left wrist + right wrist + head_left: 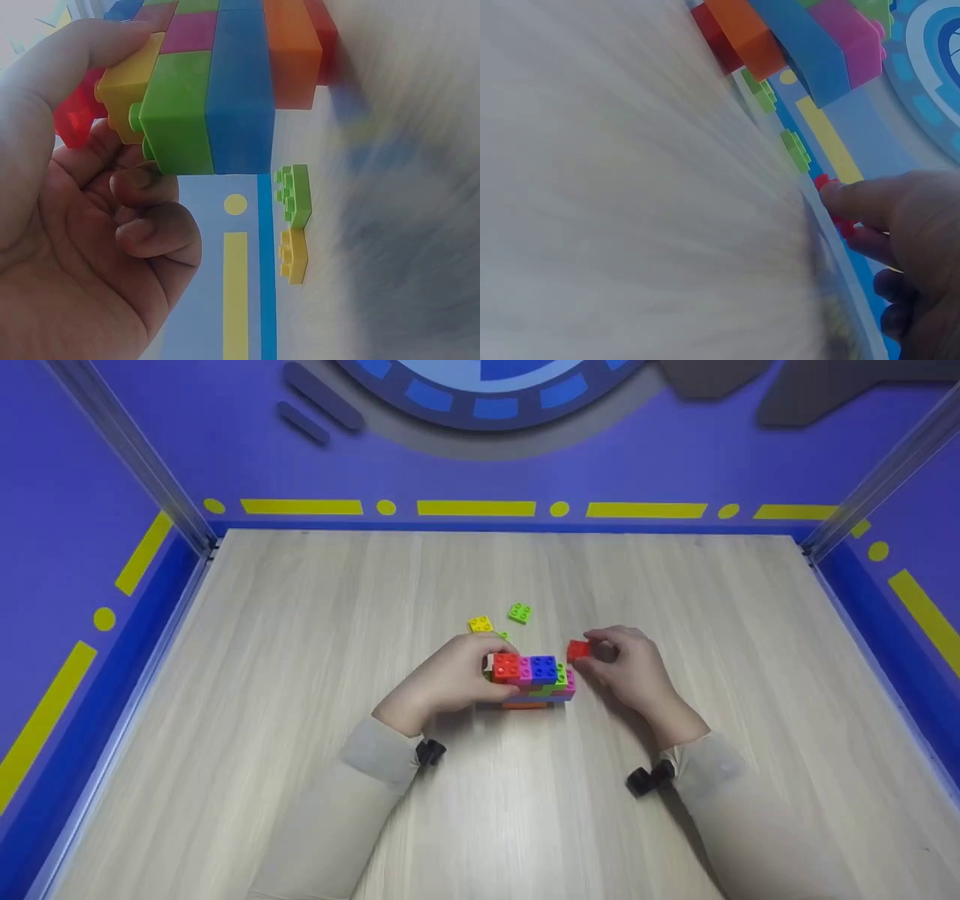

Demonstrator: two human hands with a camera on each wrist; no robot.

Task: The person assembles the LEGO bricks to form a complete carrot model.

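In the head view my left hand [457,675] grips the left end of a stacked toy-brick build [536,690]. Its top carries red, pink and blue bricks, with green, pink, blue and orange ones showing lower down. Up close in the left wrist view, thumb and fingers curl round the end with the yellow brick [131,90] and green brick [180,120]. To the right of the build, and apart from it, my right hand [630,667] pinches a small red brick [578,651] between thumb and fingertips. That brick is partly hidden by the fingers in the right wrist view.
Behind the build lie a loose yellow brick [480,624] and a green brick [520,613]. Another green brick [504,636] is mostly covered by my left hand. Blue panels [480,472] with yellow markings enclose the wooden table [337,585] at the back and sides.
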